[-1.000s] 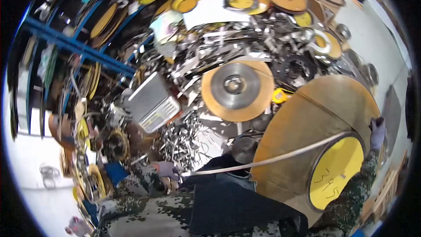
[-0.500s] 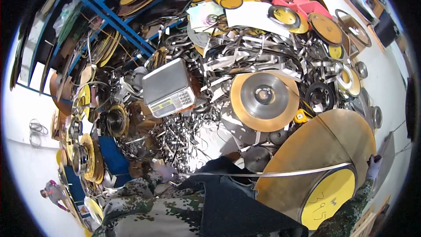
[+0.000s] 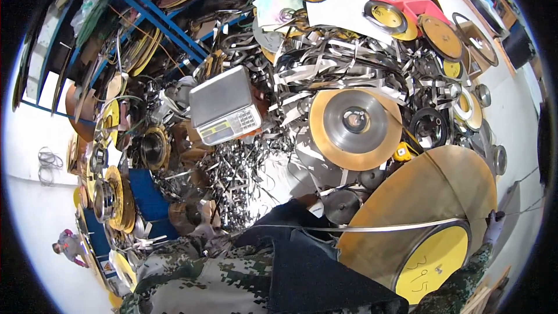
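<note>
Strip: a pale, narrow strip [image 3: 372,229] ran in one span across the large brown disc [image 3: 418,192] and over the dark cloth [image 3: 325,279] toward the left hand [image 3: 203,232].
Disc: stood tilted at the person's right, with a yellow hub [image 3: 433,261] inside a dark ring [image 3: 417,243].
Right hand: gloved, at the disc's far rim, fingers bent; couldn't tell if it pinched the edge or only rested there.
Left hand: low, near the strip's left end, beside the metal scrap [image 3: 238,183]; blurred, grip couldn't be told.
Progress: my read, the ring was strip already coiled round the hub; the span to the left was off the coil, so handling looked unfinished. Winding on or paying out: couldn't tell.
Nearby: scale [image 3: 221,96] ahead on the left; grey coil [image 3: 337,119] on an orange disc [image 3: 322,154] ahead; yellow tape measure [image 3: 402,152] just beyond the large disc.
Hidden: strip's left end lost in blur by the left hand; the sleeve [image 3: 465,279] overlapped the hub side; the disc's underside didn't show.
Unclear: thin line [image 3: 526,210] right of the right hand, source couldn't be made out.
</note>
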`<action>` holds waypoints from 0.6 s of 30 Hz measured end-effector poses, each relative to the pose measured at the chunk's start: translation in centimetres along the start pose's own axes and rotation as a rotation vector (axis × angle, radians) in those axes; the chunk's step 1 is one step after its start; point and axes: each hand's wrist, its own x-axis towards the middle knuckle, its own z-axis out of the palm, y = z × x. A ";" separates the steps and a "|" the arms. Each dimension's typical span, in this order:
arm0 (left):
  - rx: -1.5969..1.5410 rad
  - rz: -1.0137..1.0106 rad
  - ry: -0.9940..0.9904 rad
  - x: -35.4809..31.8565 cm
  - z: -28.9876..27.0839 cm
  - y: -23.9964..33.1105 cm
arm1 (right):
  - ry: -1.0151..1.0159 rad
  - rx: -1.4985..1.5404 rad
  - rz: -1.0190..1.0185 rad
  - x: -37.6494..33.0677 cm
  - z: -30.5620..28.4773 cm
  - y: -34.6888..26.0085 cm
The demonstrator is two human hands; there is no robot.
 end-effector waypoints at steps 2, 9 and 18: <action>0.006 -0.054 0.061 0.0 -0.7 -1.2 | -0.061 -0.103 -0.025 0.0 -0.1 0.6; -0.206 -0.374 0.239 1.6 -8.6 -2.3 | -0.023 -0.032 -0.015 0.4 -0.8 0.8; 0.048 -0.175 0.269 -4.2 -14.1 -1.8 | -0.087 -0.151 -0.039 0.1 -0.5 -0.1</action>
